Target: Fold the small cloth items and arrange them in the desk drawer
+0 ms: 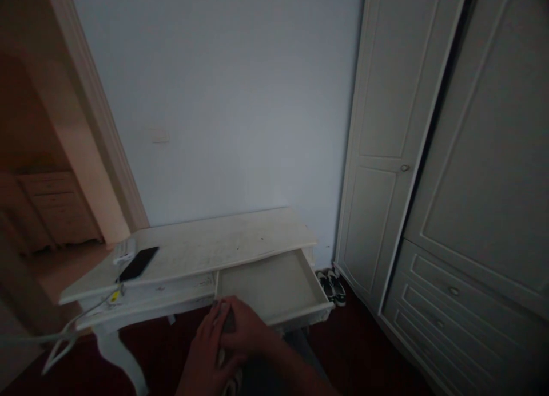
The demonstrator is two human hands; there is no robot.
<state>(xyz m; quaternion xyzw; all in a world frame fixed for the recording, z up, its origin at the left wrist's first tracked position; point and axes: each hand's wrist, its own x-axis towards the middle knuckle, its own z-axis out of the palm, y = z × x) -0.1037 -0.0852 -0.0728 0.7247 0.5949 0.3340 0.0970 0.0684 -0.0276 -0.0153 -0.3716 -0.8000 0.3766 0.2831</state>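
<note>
My left hand [206,350] and my right hand [246,326] are close together in front of the desk, near the front left corner of the pulled-out drawer [261,287]. Both have their fingers curled around a small dark grey item [229,323], mostly covered by them; its kind cannot be made out in the dim light. Below the hands a black-and-white striped bit [234,383] shows at the bottom edge, and I cannot tell whether it belongs to the held item. The drawer's visible inside is bare.
On the worn white desk [193,241] lie a black phone [139,263], a white object [125,250] and a cable with a yellow tag [115,296]. Dark sneakers [332,286] stand on the floor by the white wardrobe [377,224]. A doorway opens at left.
</note>
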